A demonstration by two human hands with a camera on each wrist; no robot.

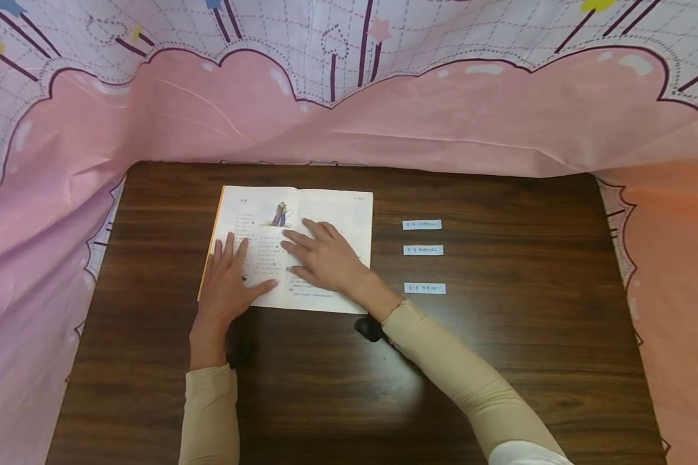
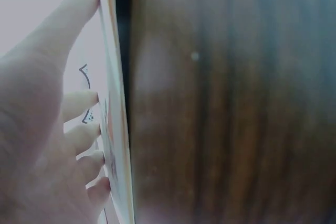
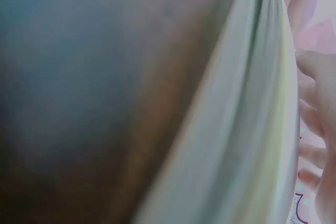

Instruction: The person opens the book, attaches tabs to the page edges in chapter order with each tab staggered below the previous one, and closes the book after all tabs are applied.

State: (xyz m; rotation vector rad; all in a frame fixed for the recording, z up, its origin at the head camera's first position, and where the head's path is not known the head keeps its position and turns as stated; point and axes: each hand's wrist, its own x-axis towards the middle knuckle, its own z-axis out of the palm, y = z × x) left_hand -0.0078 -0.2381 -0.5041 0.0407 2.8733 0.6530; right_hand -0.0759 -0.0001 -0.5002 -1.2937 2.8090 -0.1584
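Observation:
An open book (image 1: 337, 206) with printed text and a small figure drawing lies on the wooden table. My left hand (image 1: 223, 284) rests on its left page with fingers spread and the thumb pointing toward the fold. Across the right page lies my right hand (image 1: 326, 258), its fingers extended over the fold. The left wrist view has the left hand's fingers (image 2: 81, 137) touching the page above the book's edge (image 2: 118, 103). In the right wrist view the right hand's fingers (image 3: 312, 116) lie along the top of the stacked pages (image 3: 247, 119).
Right of the book, three pale blue paper strips (image 1: 422, 225) with handwriting lie in a column on the dark wooden table (image 1: 529, 271). A pink patterned curtain (image 1: 349, 135) encloses the back and sides. Black wrist devices (image 1: 369, 329) sit under the wrists.

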